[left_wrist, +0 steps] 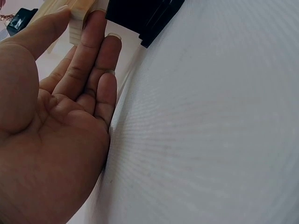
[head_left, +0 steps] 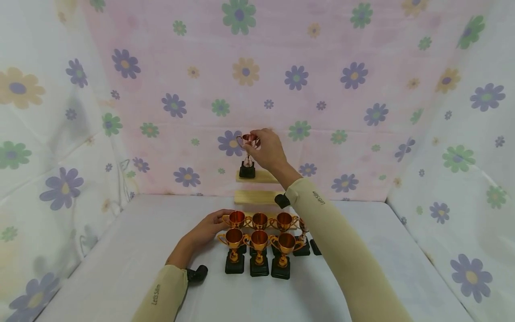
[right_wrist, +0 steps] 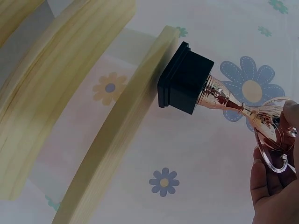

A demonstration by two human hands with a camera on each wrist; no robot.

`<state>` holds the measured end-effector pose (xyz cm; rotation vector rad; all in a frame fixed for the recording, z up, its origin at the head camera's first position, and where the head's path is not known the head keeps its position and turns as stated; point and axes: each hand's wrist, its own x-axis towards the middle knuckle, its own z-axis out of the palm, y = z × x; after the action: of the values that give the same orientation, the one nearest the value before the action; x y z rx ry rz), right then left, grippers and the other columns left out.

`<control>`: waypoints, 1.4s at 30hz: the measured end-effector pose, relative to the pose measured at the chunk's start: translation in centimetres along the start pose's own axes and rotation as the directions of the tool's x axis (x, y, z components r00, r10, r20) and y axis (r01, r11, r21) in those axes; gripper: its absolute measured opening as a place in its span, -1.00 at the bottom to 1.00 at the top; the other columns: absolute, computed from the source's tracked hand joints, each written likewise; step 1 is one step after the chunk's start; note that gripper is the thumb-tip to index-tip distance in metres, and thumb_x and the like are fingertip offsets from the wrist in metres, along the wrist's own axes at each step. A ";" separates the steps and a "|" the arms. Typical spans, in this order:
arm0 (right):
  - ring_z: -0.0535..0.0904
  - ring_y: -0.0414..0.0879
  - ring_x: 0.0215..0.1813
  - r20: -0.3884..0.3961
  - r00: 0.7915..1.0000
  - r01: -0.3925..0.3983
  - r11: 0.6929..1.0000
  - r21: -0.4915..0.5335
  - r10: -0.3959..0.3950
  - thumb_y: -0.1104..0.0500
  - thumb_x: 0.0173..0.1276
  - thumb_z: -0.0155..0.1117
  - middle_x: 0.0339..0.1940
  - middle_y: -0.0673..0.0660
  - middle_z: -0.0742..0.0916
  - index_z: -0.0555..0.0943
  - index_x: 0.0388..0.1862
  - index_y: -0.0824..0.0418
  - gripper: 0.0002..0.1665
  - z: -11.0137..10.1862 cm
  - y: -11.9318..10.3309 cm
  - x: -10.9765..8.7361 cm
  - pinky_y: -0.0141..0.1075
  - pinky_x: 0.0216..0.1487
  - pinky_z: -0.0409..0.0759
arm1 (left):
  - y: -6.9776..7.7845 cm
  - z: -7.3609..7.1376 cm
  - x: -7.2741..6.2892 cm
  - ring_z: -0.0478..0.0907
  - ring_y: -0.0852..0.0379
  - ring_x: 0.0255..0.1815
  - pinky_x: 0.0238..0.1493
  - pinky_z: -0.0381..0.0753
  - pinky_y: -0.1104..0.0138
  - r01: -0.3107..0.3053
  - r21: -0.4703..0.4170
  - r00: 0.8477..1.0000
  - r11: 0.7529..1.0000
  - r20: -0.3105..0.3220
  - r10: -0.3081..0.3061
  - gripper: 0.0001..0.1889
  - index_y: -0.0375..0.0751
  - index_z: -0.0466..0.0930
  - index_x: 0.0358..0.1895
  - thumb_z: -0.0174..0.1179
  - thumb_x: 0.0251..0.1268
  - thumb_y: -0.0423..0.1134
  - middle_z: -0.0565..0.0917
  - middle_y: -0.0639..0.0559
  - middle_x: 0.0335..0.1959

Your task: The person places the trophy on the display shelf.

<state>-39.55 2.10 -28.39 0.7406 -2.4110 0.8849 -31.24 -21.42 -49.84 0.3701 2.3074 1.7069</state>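
Observation:
My right hand (head_left: 267, 150) holds a small rose-gold trophy cup (right_wrist: 266, 123) by its bowl and handles. The trophy is upright, its black base (right_wrist: 187, 77) at the left end of the top board (right_wrist: 117, 121) of a stepped wooden stand; I cannot tell whether its full weight rests there. Low on the left, my left hand (head_left: 207, 228) pinches the end of the stand's lowest board (left_wrist: 80, 14) between thumb and fingers, beside the gold trophies. In front of the stand are two rows of gold trophies (head_left: 259, 241) with black bases.
A rose-gold trophy (head_left: 303, 237) and another black base (head_left: 315, 247) stand at the right, partly hidden by the right sleeve (head_left: 334, 237). The stand's middle board (head_left: 255, 197) shows between top and bottom. A flowered cloth (head_left: 193, 89) hangs behind the white table (head_left: 120, 268).

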 end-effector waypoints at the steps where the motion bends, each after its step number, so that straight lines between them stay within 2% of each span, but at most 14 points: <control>1: 0.65 0.11 -0.01 0.000 1.000 0.000 1.000 0.001 0.000 0.07 0.51 0.43 0.05 0.22 0.72 0.64 0.31 0.33 -0.48 0.0 0.0 0.0 -0.17 0.02 0.63 | 0.0 0.0 0.0 0.53 -0.12 0.42 0.58 0.07 -0.32 -0.004 0.003 1.000 1.000 0.000 0.004 -0.53 -0.03 0.50 0.49 0.20 0.61 -0.13 0.74 0.00 0.24; 9: 0.64 0.11 -0.02 0.001 1.000 -0.011 1.000 0.017 0.011 0.07 0.49 0.45 0.03 0.21 0.73 0.65 0.30 0.32 -0.48 0.3 0.2 -0.1 -0.17 0.00 0.62 | -0.2 0.0 0.1 0.54 -0.13 0.41 0.58 0.06 -0.34 0.025 -0.001 1.000 1.000 -0.011 -0.025 -0.52 -0.02 0.49 0.49 0.21 0.60 -0.14 0.74 0.00 0.22; 21: 0.64 0.10 0.04 0.020 1.000 -0.021 0.999 0.026 0.020 0.07 0.51 0.43 0.14 0.21 0.72 0.63 0.35 0.31 -0.46 0.7 0.1 -0.1 -0.17 0.07 0.65 | -0.1 0.1 0.1 0.51 -0.14 0.44 0.57 0.09 -0.32 -0.018 0.021 1.000 1.000 0.006 0.018 -0.51 -0.06 0.46 0.52 0.18 0.64 -0.12 0.73 0.02 0.24; 27: 0.63 0.08 0.04 0.020 0.999 -0.034 0.999 0.022 0.033 0.09 0.51 0.43 0.20 0.21 0.70 0.62 0.37 0.30 -0.45 0.9 0.0 -0.1 -0.19 0.08 0.65 | 0.1 0.3 0.1 0.57 -0.12 0.38 0.57 0.13 -0.31 0.022 0.000 1.000 1.000 -0.018 -0.022 -0.52 -0.05 0.48 0.50 0.21 0.60 -0.18 0.76 0.00 0.19; 42: 0.64 0.06 0.11 0.035 0.999 -0.036 0.999 0.032 0.035 0.08 0.52 0.43 0.29 0.19 0.66 0.56 0.45 0.27 -0.39 0.9 0.5 -0.3 -0.19 0.18 0.65 | 0.0 0.3 0.0 0.56 -0.13 0.38 0.57 0.14 -0.29 0.027 0.008 0.999 1.000 -0.023 -0.027 -0.52 -0.04 0.49 0.49 0.21 0.59 -0.20 0.74 0.00 0.20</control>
<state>-39.87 1.88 -29.41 0.7328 -2.4519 0.9345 -31.17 -21.17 -49.91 0.3216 2.3258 1.6975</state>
